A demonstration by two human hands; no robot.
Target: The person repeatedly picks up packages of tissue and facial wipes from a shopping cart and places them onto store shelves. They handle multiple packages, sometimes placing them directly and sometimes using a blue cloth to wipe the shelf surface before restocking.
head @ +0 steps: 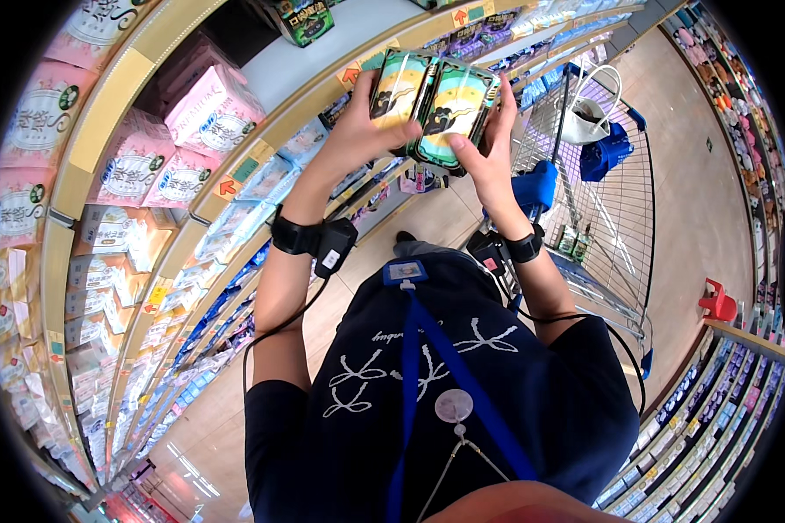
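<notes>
Above the shop aisle floor, my left hand point(373, 127) and my right hand point(494, 153) hold two side-by-side green, yellow and black printed packs point(454, 108) in glossy clear film. My left hand grips the left side, its thumb blurred across the front. The right hand holds the right side, with its thumb on the lower front face. Whether the packs are joined into one bundle I cannot tell. Just behind them runs the shelf edge with price strips point(366, 62). A similar green and black pack point(311, 23) stands on that shelf.
Shelves of pink soft packs point(212, 114) line the left side. At right stands a wire shopping cart point(618, 216) with a white handbag point(579, 121), a blue cloth item point(605, 153) and small green packs point(572, 243). A red stool point(717, 301) stands farther right, near another shelf point(693, 418).
</notes>
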